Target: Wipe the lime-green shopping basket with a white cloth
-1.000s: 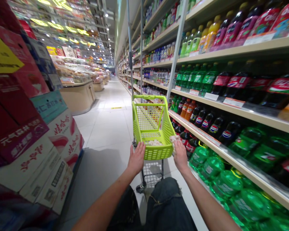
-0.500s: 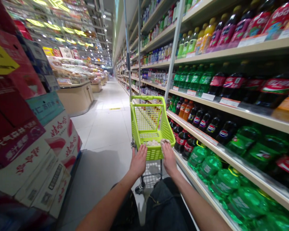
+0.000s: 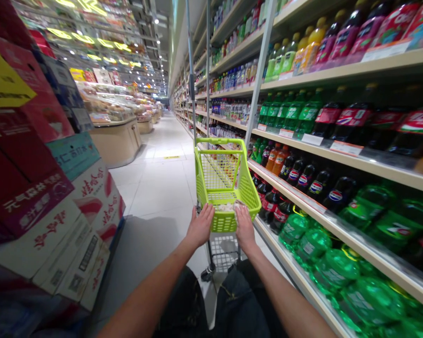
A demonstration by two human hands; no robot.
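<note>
A lime-green plastic basket (image 3: 255, 199) forms the top of a small shopping cart in front of my knees. My left hand (image 3: 200, 226) lies at the left end of its near edge, fingers stretched out together and palm down. At the right end of that edge is my right hand (image 3: 245, 229), its fingers on a crumpled whitish cloth (image 3: 238, 205) against the rim. More pale, crumpled material (image 3: 224, 207) lies inside the basket by the near wall; I cannot tell whether it is part of the same cloth. My fingertips partly hide the rim.
Drink shelves (image 3: 377, 162) run close along the right, with big green soda bottles (image 3: 333, 265) at the bottom. Stacked drink cartons (image 3: 56, 234) stand on the left. Ahead, a pale tiled aisle (image 3: 155, 180) passes a rounded display counter (image 3: 116, 141). A lower wire rack (image 3: 225, 249) sits under the basket.
The whole scene has shifted slightly to the right in view. Both hands stay at the basket's near edge, the right one still with the cloth.
</note>
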